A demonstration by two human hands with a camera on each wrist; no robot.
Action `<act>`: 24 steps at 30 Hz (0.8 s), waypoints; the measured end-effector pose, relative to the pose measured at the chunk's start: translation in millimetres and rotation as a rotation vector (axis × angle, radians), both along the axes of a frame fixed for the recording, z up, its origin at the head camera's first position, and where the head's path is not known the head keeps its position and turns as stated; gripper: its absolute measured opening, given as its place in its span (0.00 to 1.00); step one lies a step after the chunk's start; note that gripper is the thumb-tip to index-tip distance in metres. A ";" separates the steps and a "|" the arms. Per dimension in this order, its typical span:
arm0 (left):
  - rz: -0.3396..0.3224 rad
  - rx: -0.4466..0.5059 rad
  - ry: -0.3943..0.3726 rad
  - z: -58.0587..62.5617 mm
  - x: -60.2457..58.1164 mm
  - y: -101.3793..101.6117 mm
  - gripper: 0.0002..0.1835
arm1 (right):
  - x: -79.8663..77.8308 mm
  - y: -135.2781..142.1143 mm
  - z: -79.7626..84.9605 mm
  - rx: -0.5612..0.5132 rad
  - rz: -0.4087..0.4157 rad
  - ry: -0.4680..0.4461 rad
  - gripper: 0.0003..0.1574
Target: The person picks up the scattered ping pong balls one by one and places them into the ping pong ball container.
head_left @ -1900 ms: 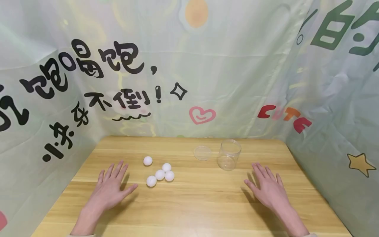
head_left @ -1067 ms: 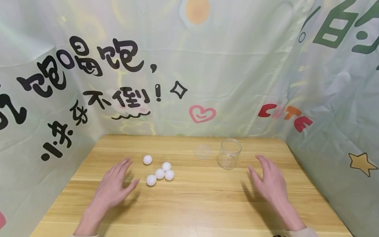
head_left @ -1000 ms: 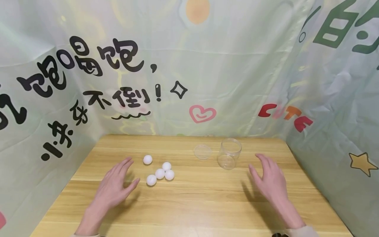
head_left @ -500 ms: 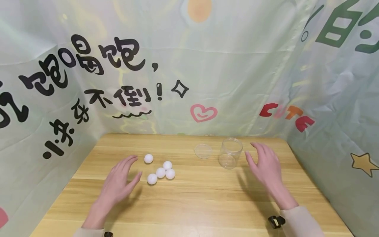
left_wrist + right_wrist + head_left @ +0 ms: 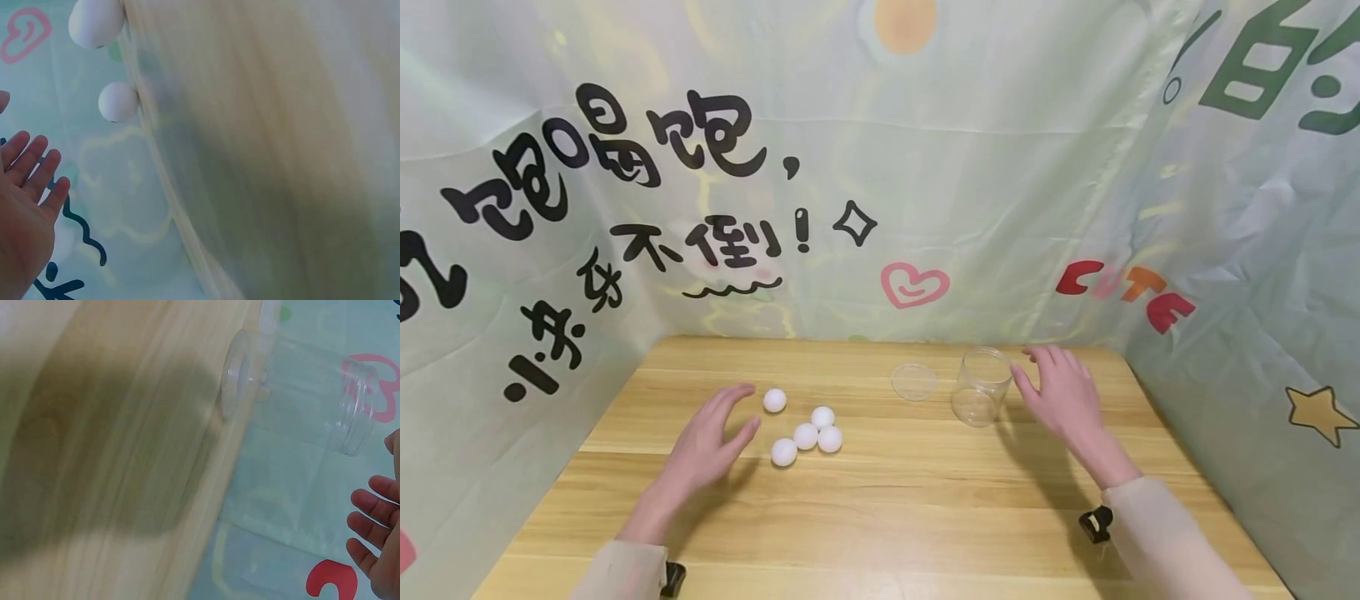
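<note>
In the head view my left hand (image 5: 707, 437) hovers over the wooden table, thumb and fingers apart, holding nothing. Just to its right lie several white balls (image 5: 806, 436) that look like ping-pong balls, one (image 5: 775, 401) set apart from the cluster. My right hand (image 5: 1063, 392) is beside a clear open jar (image 5: 981, 387), fingers spread loosely near its rim; the right wrist view shows a gap between the fingers (image 5: 369, 509) and the jar (image 5: 306, 394). A clear round lid (image 5: 914, 382) lies flat left of the jar.
The wooden table (image 5: 880, 517) is bounded by printed cloth (image 5: 1000, 200) at the back and both sides. A black wrist device (image 5: 1097, 525) sits at the right sleeve; another (image 5: 673, 578) is at the left sleeve.
My right hand has moved forward and left to the jar's side. The left hand has moved slightly forward and right toward the balls. Balls, jar and lid stay put.
</note>
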State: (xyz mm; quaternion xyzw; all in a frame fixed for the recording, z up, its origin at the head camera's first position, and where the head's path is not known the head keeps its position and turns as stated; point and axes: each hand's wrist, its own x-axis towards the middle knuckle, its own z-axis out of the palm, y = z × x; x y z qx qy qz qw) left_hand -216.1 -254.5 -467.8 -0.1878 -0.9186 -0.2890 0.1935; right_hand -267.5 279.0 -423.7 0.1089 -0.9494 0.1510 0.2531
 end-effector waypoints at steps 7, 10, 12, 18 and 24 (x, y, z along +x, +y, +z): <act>-0.009 0.073 -0.029 -4.0 -15.8 -6.0 0.25 | -11.7 1.0 2.6 0.033 0.012 -0.088 0.31; -0.006 0.093 -0.036 -5.4 -22.3 -8.5 0.25 | -15.3 0.0 2.7 0.046 0.013 -0.106 0.31; -0.003 0.100 -0.047 -6.0 -26.1 -9.9 0.24 | -17.6 -0.8 2.7 0.055 0.010 -0.111 0.31; -0.013 0.096 -0.091 -8.6 -37.2 -13.2 0.24 | -22.7 -2.3 1.5 0.071 0.005 -0.135 0.29; -0.029 0.095 -0.161 -11.2 -48.2 -16.9 0.26 | -24.9 -3.3 0.2 0.092 0.007 -0.169 0.24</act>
